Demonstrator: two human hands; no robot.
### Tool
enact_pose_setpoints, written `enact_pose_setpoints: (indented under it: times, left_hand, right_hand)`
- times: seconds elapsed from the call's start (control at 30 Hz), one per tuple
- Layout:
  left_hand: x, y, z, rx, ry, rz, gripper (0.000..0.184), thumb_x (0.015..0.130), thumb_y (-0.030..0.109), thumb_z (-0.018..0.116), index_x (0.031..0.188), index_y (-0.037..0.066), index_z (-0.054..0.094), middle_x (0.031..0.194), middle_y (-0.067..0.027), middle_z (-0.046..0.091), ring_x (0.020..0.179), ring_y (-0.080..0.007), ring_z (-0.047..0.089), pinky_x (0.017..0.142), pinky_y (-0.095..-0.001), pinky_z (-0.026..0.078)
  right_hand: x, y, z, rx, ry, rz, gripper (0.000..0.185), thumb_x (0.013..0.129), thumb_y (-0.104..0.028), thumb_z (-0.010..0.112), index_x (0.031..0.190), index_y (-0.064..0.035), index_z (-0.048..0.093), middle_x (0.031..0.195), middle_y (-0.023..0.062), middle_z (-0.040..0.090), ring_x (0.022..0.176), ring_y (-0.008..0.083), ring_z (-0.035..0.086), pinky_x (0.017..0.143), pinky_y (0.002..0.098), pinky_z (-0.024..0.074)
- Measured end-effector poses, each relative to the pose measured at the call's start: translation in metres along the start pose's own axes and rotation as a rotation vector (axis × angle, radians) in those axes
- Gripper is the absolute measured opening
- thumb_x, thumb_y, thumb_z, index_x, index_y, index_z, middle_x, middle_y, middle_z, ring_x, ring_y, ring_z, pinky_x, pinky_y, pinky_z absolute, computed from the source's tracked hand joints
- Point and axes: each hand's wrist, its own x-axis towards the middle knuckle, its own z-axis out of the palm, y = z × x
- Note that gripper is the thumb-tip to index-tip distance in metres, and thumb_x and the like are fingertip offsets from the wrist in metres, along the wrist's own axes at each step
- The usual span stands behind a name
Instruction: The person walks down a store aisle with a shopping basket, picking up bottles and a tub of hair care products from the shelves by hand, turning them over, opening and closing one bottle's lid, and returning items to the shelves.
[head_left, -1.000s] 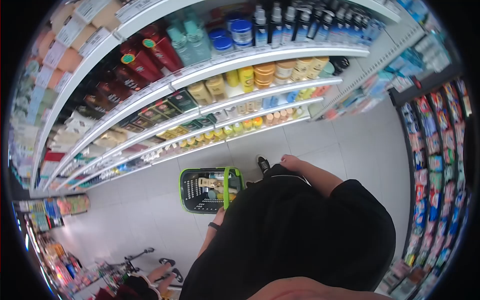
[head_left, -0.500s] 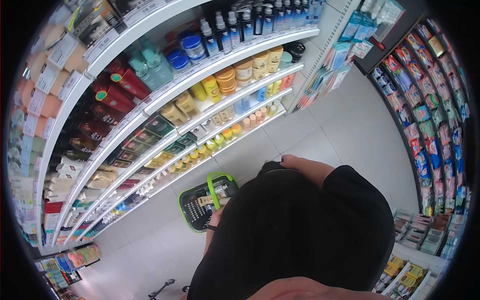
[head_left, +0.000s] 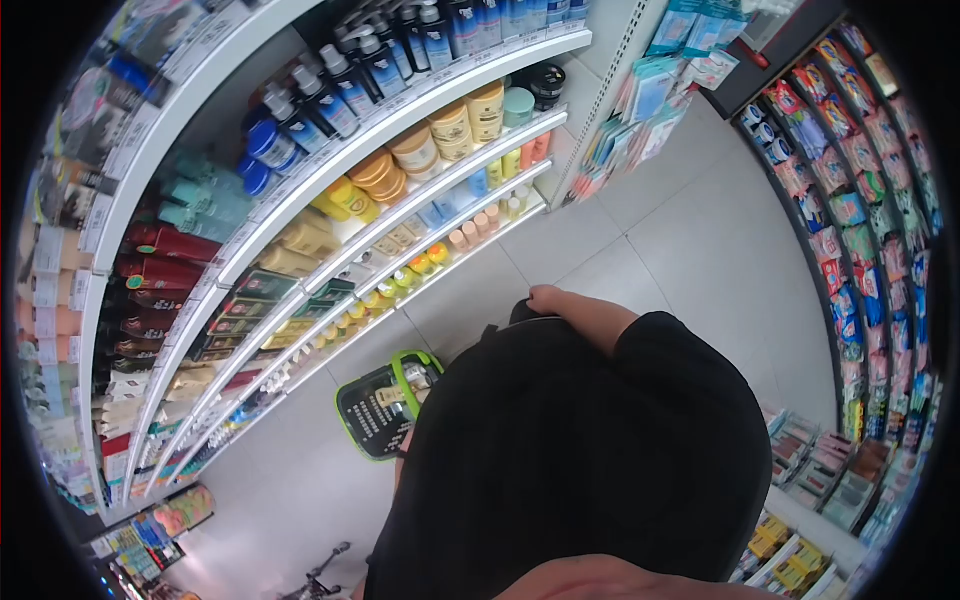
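A dark shopping basket (head_left: 372, 425) with a bright green rim hangs low at my left side, several bottles and packs (head_left: 390, 392) inside it. Its green handle (head_left: 405, 385) stands up over the basket. My left hand (head_left: 405, 441), mostly hidden by my black shirt, is closed at the handle's near end. On the other side, my right hand (head_left: 540, 297) hangs at the front of my dark clothing; its fingers are too small and partly hidden to make out, and no held item shows.
Curved white shelves (head_left: 440, 88) with bottles, jars and tubes fill the left and top. Hanging packs (head_left: 655, 85) mark the shelf end. A rack of colourful packets (head_left: 850, 230) stands at the right, low trays (head_left: 815, 460) below it. Grey tiled floor (head_left: 590, 235) lies between.
The view has turned, so the shelves stand steeper and the basket appears further left. My left hand is more hidden by my shirt. The person's legs at the bottom left are out of view.
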Motion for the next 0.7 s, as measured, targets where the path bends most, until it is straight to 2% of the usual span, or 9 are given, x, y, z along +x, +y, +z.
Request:
enact_pose_setpoints:
  times: [0.27, 0.33, 0.4, 0.47, 0.5, 0.57, 0.63, 0.7]
  left_hand:
    - [0.042, -0.008, 0.120, -0.068, 0.248, -0.157, 0.035, 0.081, 0.015, 0.060, 0.111, -0.001, 0.061, 0.101, -0.0105, 0.066, 0.093, -0.0197, 0.064, 0.082, -0.0310, 0.051]
    - [0.046, 0.001, 0.153, -0.073, 0.293, -0.186, 0.035, 0.081, 0.016, 0.061, 0.111, -0.001, 0.061, 0.101, -0.0109, 0.066, 0.093, -0.0203, 0.064, 0.082, -0.0314, 0.051]
    - [0.057, -0.005, 0.168, -0.064, 0.330, -0.208, 0.035, 0.081, 0.017, 0.061, 0.110, -0.001, 0.061, 0.101, -0.0113, 0.066, 0.093, -0.0209, 0.064, 0.082, -0.0317, 0.051]
    - [0.065, -0.007, 0.182, -0.048, 0.354, -0.241, 0.035, 0.081, 0.018, 0.061, 0.110, -0.001, 0.061, 0.101, -0.0117, 0.067, 0.094, -0.0215, 0.064, 0.082, -0.0321, 0.051]
    - [0.067, -0.007, 0.189, -0.040, 0.361, -0.250, 0.035, 0.081, 0.018, 0.061, 0.110, -0.002, 0.061, 0.100, -0.0120, 0.067, 0.094, -0.0218, 0.064, 0.082, -0.0323, 0.051]
    - [0.080, -0.006, 0.197, -0.024, 0.373, -0.263, 0.036, 0.080, 0.019, 0.062, 0.109, -0.002, 0.062, 0.100, -0.0124, 0.067, 0.094, -0.0223, 0.064, 0.082, -0.0327, 0.051]
    - [0.093, -0.006, 0.202, -0.004, 0.378, -0.268, 0.036, 0.080, 0.020, 0.062, 0.109, -0.002, 0.062, 0.100, -0.0128, 0.067, 0.094, -0.0229, 0.064, 0.082, -0.0331, 0.051]
    - [0.105, -0.005, 0.202, 0.014, 0.381, -0.274, 0.036, 0.080, 0.021, 0.062, 0.109, -0.002, 0.062, 0.100, -0.0132, 0.067, 0.094, -0.0235, 0.064, 0.082, -0.0335, 0.051]
  right_hand:
    - [0.026, 0.110, -0.066, 0.096, -0.027, 0.019, 0.035, 0.084, -0.032, 0.058, 0.102, -0.0030, 0.067, 0.106, 0.0203, 0.066, 0.102, 0.0345, 0.062, 0.089, 0.0428, 0.0487]
    - [0.033, 0.153, -0.072, 0.026, -0.073, -0.004, 0.036, 0.084, -0.032, 0.057, 0.099, -0.0008, 0.067, 0.105, 0.0216, 0.066, 0.101, 0.0358, 0.062, 0.090, 0.0439, 0.0485]
    - [0.040, 0.201, -0.078, -0.079, -0.054, -0.115, 0.039, 0.084, -0.033, 0.056, 0.097, 0.0015, 0.068, 0.102, 0.0225, 0.066, 0.100, 0.0375, 0.062, 0.089, 0.0452, 0.0485]
    - [0.047, 0.246, -0.084, -0.126, -0.012, -0.131, 0.039, 0.084, -0.034, 0.054, 0.092, 0.0026, 0.067, 0.100, 0.0255, 0.066, 0.098, 0.0399, 0.062, 0.087, 0.0471, 0.0489]
    - [0.052, 0.265, -0.090, -0.125, -0.061, -0.078, 0.039, 0.084, -0.033, 0.055, 0.093, 0.0027, 0.066, 0.099, 0.0264, 0.065, 0.098, 0.0409, 0.062, 0.086, 0.0472, 0.0491]
    - [0.043, 0.287, -0.110, -0.137, -0.005, -0.032, 0.040, 0.085, -0.033, 0.055, 0.097, 0.0038, 0.065, 0.103, 0.0266, 0.064, 0.101, 0.0407, 0.060, 0.089, 0.0463, 0.0485]
    - [0.032, 0.299, -0.121, -0.072, 0.087, 0.122, 0.042, 0.086, -0.033, 0.053, 0.102, 0.0048, 0.063, 0.110, 0.0274, 0.062, 0.106, 0.0407, 0.058, 0.092, 0.0458, 0.0471]
    - [0.042, 0.310, -0.113, -0.041, 0.107, 0.144, 0.043, 0.087, -0.033, 0.051, 0.105, 0.0054, 0.062, 0.114, 0.0284, 0.060, 0.110, 0.0410, 0.056, 0.095, 0.0454, 0.0460]
